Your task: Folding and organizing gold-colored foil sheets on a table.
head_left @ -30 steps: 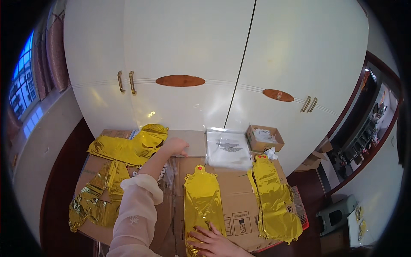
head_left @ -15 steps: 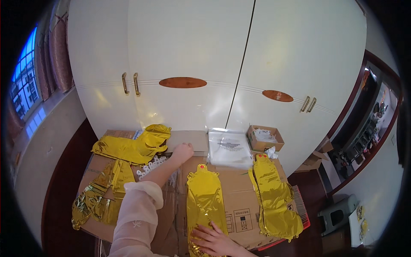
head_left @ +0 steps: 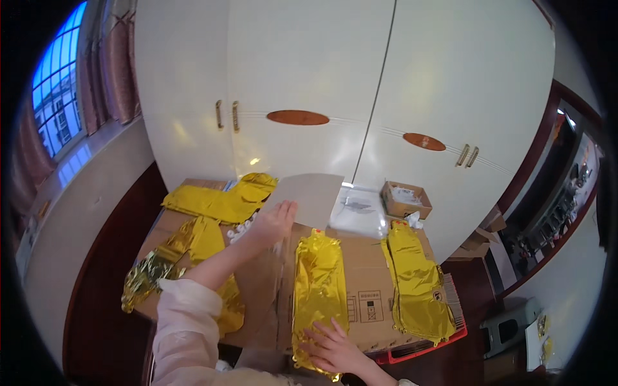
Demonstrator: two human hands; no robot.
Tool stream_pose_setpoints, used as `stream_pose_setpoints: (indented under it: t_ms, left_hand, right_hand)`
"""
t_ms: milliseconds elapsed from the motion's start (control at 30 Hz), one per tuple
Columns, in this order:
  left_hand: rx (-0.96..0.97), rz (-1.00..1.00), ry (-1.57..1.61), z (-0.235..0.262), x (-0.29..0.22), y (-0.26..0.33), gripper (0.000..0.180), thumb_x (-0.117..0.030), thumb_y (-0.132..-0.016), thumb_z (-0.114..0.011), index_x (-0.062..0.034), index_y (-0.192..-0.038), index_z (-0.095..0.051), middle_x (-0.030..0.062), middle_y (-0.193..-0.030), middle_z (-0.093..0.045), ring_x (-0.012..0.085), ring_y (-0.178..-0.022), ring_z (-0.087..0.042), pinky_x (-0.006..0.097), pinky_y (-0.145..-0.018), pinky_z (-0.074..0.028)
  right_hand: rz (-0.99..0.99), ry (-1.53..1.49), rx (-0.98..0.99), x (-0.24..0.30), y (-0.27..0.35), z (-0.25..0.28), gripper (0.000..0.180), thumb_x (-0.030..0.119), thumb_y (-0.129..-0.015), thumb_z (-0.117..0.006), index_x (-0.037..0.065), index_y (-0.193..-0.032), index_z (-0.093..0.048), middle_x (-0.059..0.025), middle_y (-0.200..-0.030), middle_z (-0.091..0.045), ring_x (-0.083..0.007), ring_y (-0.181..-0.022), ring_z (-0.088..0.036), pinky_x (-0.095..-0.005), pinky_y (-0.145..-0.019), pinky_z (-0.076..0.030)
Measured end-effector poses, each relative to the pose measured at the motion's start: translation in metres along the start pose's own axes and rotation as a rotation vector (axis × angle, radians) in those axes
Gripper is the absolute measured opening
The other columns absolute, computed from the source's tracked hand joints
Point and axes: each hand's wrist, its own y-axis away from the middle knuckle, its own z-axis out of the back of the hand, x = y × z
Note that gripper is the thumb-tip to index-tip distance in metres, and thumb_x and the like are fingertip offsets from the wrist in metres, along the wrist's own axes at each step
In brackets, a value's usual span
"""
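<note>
A grey card sheet (head_left: 310,193) is tilted up at the back of the work surface, its near left edge in my left hand (head_left: 273,223), whose fingers are closed on it. Fingers spread, my right hand (head_left: 335,347) lies flat on the lower part of a flat gold foil balloon (head_left: 320,276), which has a small red spot at its top. Beside my left wrist lie several small white plastic pieces (head_left: 237,230), partly hidden by the hand. Behind the card's right side is a stack of clear plastic bags (head_left: 360,212).
Further flat gold foil balloons lie at the back left (head_left: 215,202), under my left forearm (head_left: 205,238) and at the right (head_left: 415,283). A small cardboard box (head_left: 407,199) with white contents stands near the cabinet (head_left: 309,58). Brown cardboard (head_left: 367,270) covers the work surface.
The grey card has been raised from lying flat and tilted, with my left hand on its edge. My right hand stays on the gold foil balloon. The whole view has shifted a little.
</note>
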Motion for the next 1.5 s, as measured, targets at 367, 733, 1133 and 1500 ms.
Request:
stream_pose_setpoints:
  t_ms: [367,733,1133,1500]
  left_hand:
    - [0.407,0.613,-0.249,0.397,-0.045,0.200,0.050,-0.008,-0.075,-0.062,0.0047,-0.124,-0.056,0.0192,-0.111,-0.066,0.0283,-0.075,-0.068,0.035,-0.061,-0.053]
    - [0.537,1.775,-0.318,0.348,-0.255,0.572,0.012,-0.005,-0.081,-0.057,-0.0015,-0.092,-0.062,0.0258,-0.069,-0.059,0.0457,-0.070,-0.060,0.055,-0.063,-0.047]
    - [-0.886,1.992,1.178,0.400,-0.183,0.425,0.024,-0.004,-0.091,-0.055,0.0031,-0.114,-0.056,0.0129,-0.107,-0.066,0.0181,-0.089,-0.067,0.026,-0.074,-0.056]
    - [-0.362,1.630,1.619,0.289,-0.170,0.308,0.031,-0.001,-0.090,-0.056,0.0047,-0.120,-0.056,0.0134,-0.118,-0.062,0.0238,-0.106,-0.062,0.038,-0.090,-0.051]
  right_hand:
    - [0.187,-0.276,-0.130,0.085,-0.019,-0.025,0.042,0.027,-0.078,-0.070,0.021,-0.119,-0.065,-0.0070,-0.137,-0.051,-0.0323,-0.132,-0.040,-0.0567,-0.111,-0.020]
    - [0.307,-0.412,0.088,0.128,-0.030,-0.081,0.046,0.023,-0.079,-0.071,0.018,-0.124,-0.061,-0.0094,-0.141,-0.046,-0.0343,-0.132,-0.040,-0.0552,-0.111,-0.023]
    - [0.002,-0.665,0.055,0.119,-0.032,-0.093,0.051,0.014,-0.082,-0.068,0.008,-0.130,-0.054,-0.0155,-0.132,-0.053,-0.0334,-0.122,-0.050,-0.0417,-0.103,-0.038]
    - [-0.570,-1.178,-0.011,0.097,-0.069,-0.054,0.026,0.007,-0.093,-0.059,-0.001,-0.118,-0.060,-0.0007,-0.101,-0.067,-0.0043,-0.086,-0.056,-0.0208,-0.076,-0.046]
